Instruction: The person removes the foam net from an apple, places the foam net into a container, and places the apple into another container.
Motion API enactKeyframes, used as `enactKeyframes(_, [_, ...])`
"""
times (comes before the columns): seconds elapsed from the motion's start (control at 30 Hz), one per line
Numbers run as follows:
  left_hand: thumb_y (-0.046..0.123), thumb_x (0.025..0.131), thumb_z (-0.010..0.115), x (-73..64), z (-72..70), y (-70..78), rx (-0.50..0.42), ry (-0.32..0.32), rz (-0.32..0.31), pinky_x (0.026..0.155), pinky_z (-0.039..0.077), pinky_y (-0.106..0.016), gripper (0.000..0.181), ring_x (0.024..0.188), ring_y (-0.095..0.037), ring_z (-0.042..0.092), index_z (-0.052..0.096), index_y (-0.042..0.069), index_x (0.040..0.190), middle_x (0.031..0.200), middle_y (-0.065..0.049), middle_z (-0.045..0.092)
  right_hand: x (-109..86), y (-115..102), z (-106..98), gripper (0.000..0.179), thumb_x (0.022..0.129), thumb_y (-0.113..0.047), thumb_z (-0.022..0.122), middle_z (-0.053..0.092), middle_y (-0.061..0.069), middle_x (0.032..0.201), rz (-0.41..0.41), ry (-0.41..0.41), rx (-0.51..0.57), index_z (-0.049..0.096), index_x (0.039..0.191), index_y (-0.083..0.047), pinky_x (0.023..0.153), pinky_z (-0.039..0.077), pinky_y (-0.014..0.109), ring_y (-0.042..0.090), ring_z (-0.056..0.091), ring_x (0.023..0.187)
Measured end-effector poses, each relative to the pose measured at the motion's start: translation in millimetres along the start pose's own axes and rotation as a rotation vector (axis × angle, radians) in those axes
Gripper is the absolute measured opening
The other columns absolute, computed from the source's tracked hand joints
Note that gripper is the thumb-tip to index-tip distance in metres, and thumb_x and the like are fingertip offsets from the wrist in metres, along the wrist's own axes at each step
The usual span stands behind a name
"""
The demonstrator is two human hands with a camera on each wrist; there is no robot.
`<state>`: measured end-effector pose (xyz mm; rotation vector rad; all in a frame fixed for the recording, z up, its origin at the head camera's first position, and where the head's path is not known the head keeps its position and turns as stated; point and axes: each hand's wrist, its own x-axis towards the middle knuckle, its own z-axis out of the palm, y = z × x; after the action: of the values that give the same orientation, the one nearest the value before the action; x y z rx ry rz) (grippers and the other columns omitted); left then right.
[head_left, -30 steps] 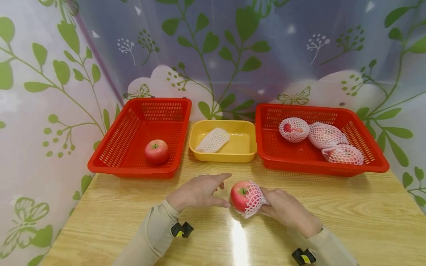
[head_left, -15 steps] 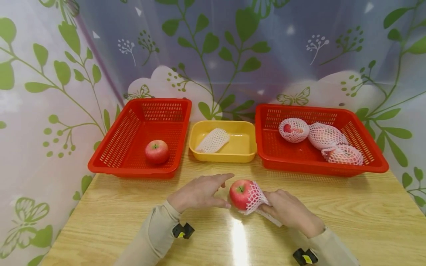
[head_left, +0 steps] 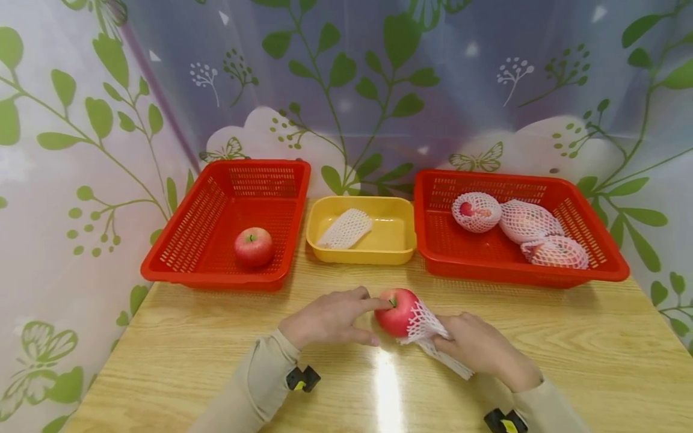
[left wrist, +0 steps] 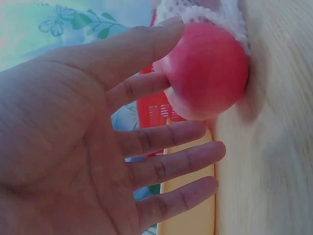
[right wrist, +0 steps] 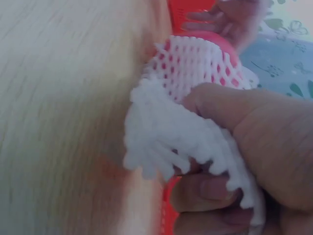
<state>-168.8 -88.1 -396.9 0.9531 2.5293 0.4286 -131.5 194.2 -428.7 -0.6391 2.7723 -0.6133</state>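
A red apple (head_left: 394, 322) rests on the wooden table, its right side still covered by a white foam net sleeve (head_left: 426, 328). My right hand (head_left: 483, 346) pinches the loose end of that net between thumb and curled fingers. In the right wrist view the bunched net (right wrist: 156, 125) trails over the fingers. On the apple's left is my left hand (head_left: 329, 320), index finger touching the apple near its stem. The left wrist view has its other fingers (left wrist: 178, 161) stretched out, holding nothing, with the thumb close to the apple.
A red basket (head_left: 224, 278) at the left holds one bare apple (head_left: 254, 247). A yellow tray (head_left: 361, 257) in the middle contains an empty foam net (head_left: 347, 228). Several netted fruits (head_left: 527, 219) lie in the right red basket (head_left: 520, 272). A patterned curtain (head_left: 346, 90) hangs behind.
My right hand has drawn the net rightward, baring more of the apple, which has tilted. My left hand has moved right, and its index finger now touches the apple.
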Motion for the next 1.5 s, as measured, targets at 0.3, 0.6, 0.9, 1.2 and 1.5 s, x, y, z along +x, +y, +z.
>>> enactKeyframes(0.3, [0.049,0.091,0.07,1.8,1.9,3.2,-0.011,0.014,0.042,0.073,0.05,-0.029,0.068,0.086,-0.012,0.056,0.043,0.036,0.152,0.124,-0.004,0.057,-24.0,8,-23,0.005,0.091,-0.024,0.069,0.061,-0.009,0.08,0.024,0.025,-0.024,0.067,0.094,-0.021,0.062,0.044,0.028,0.006,0.048,0.066])
enactKeyframes(0.6, [0.043,0.094,0.07,6.2,-7.3,34.8,-0.047,0.259,0.252,0.086,0.051,-0.025,0.063,0.097,-0.013,0.058,0.05,0.018,0.148,0.125,-0.002,0.059,-32.2,-4,-43,0.013,0.092,-0.03,0.072,0.063,-0.012,0.081,-0.03,0.097,-0.094,0.069,0.101,-0.02,0.059,0.043,0.028,0.003,0.047,0.065])
enactKeyframes(0.9, [0.036,0.096,0.07,19.5,3.5,56.6,-0.032,0.311,0.351,0.103,0.048,-0.026,0.058,0.122,-0.012,0.061,0.05,0.015,0.146,0.14,-0.001,0.061,-26.5,-26,-47,0.017,0.09,-0.025,0.075,0.071,-0.015,0.088,-0.163,0.178,-0.085,0.072,0.105,-0.019,0.063,0.053,0.029,0.0,0.061,0.07])
enactKeyframes(1.2, [0.043,0.091,0.073,1.6,-11.0,41.2,-0.176,0.411,0.221,0.09,0.053,-0.029,0.068,0.109,-0.015,0.064,0.047,0.018,0.149,0.13,0.002,0.063,-1.0,-38,-62,0.022,0.091,-0.022,0.074,0.074,-0.002,0.094,-0.105,0.261,-0.088,0.074,0.111,-0.014,0.065,0.056,0.04,0.014,0.065,0.074])
enactKeyframes(1.5, [0.034,0.091,0.076,-21.1,-21.6,21.1,-0.2,0.586,0.239,0.088,0.055,-0.033,0.066,0.105,-0.02,0.066,0.048,0.009,0.146,0.126,-0.005,0.064,85.5,-50,-77,0.024,0.093,-0.026,0.073,0.056,0.007,0.091,-0.099,0.538,-0.171,0.07,0.112,-0.012,0.054,0.05,0.042,0.025,0.055,0.067])
